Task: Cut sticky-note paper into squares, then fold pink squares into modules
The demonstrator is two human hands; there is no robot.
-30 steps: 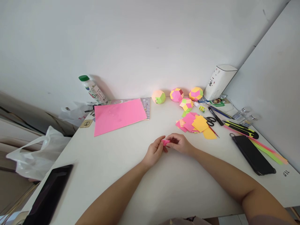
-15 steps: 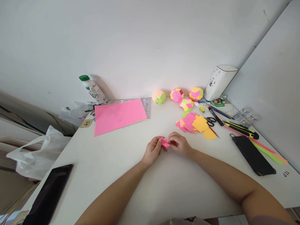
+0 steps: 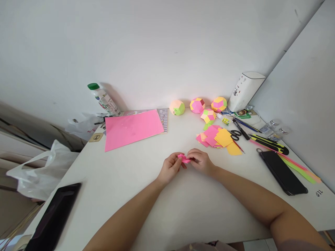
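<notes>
Between my hands is a small folded piece of pink paper [image 3: 184,159], held just above the white table. My left hand [image 3: 170,167] pinches its left side between thumb and fingers. At the right end, my right hand [image 3: 200,161] grips the paper with bent fingers, and part of the fold is hidden behind them. Beyond my right hand lies a loose pile of pink, yellow and peach paper pieces [image 3: 213,136]. Several many-sided paper balls stand farther back, among them a peach and green ball [image 3: 177,107] and a pink and yellow one [image 3: 197,105].
At the back left a pink sheet [image 3: 133,129] lies near a green-capped bottle [image 3: 104,100]. Scissors [image 3: 235,135], a glue bottle [image 3: 223,119], a cutter [image 3: 269,144] and a black phone [image 3: 284,172] are on the right. A dark tablet [image 3: 54,216] lies at the left edge.
The pink paper has tilted and looks flatter, with its fold pressed between my fingers. Both hands stay in almost the same place.
</notes>
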